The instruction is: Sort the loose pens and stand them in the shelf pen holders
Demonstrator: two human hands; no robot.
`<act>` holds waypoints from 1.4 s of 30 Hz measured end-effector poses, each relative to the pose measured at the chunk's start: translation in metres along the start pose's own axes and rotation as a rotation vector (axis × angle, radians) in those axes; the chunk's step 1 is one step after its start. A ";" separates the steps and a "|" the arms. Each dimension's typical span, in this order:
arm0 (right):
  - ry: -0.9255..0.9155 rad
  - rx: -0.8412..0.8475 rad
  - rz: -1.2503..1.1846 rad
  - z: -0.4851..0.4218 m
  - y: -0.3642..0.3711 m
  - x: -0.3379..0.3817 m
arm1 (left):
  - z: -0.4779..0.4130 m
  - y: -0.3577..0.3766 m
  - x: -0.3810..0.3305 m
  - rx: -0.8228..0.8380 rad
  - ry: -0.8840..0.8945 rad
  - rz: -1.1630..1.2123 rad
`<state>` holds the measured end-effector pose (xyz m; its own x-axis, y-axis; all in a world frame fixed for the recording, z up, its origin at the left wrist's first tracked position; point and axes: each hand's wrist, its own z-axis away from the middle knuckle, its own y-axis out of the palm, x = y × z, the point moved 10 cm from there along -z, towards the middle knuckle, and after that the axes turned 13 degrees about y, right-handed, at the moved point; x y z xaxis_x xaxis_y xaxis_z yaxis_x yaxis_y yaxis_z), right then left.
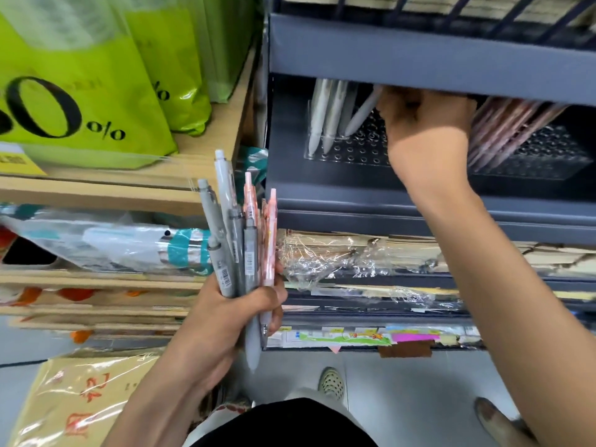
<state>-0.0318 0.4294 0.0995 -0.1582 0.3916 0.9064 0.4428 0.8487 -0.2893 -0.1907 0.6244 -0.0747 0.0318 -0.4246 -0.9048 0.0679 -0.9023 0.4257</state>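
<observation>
My left hand (238,311), low in the middle of the frame, is clenched round a bunch (232,233) of grey and pink pens, tips down. My right hand (425,124) is up inside the shelf (419,59), upper right, with its fingers curled round the top of a grey pen (361,117). That pen leans, and its tip is down at the clear holder (354,153), just beside the pale pens (325,114) that stand there. I cannot tell if the tip is in a hole yet.

To do this well, I think I should tip the pen straighter, find a free hole next to the others, and push down softly before I let go. Grey goes here. The pink pens (509,130) stand in the other holder (548,156), to the right of my hand.

Room is tight. The shelf's front lip hangs right over my knuckles, so I should pull my hand out low and toward me, not up. The pink pens lean close to my wrist, and a bump could knock them. The clear holder shows many free holes near its front.
</observation>
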 end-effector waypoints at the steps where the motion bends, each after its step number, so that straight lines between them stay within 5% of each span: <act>1: -0.186 -0.023 0.183 0.005 0.006 0.011 | 0.001 0.000 -0.001 0.011 0.001 -0.004; 2: -0.247 0.010 0.374 0.005 0.020 0.017 | 0.002 0.000 -0.002 0.019 0.004 -0.006; 5: -0.011 0.154 0.482 -0.003 0.040 -0.012 | 0.007 -0.002 -0.004 0.031 0.006 -0.021; 14: 0.066 0.092 0.207 -0.003 0.046 -0.019 | 0.029 -0.014 -0.008 0.036 0.001 -0.004; 29: 0.052 0.121 0.362 0.000 0.050 -0.025 | 0.042 -0.010 0.000 0.104 0.013 -0.015; 34: 0.025 0.132 0.127 0.022 0.022 -0.024 | 0.037 -0.004 0.009 0.068 0.004 -0.027; 42: 0.194 0.864 -0.056 0.104 0.016 -0.057 | 0.025 0.046 0.021 0.197 0.031 -0.053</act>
<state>-0.1075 0.4576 0.0109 0.0272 0.3412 0.9396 -0.3942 0.8674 -0.3036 -0.2115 0.5723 -0.0743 0.0647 -0.3764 -0.9242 -0.1258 -0.9218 0.3666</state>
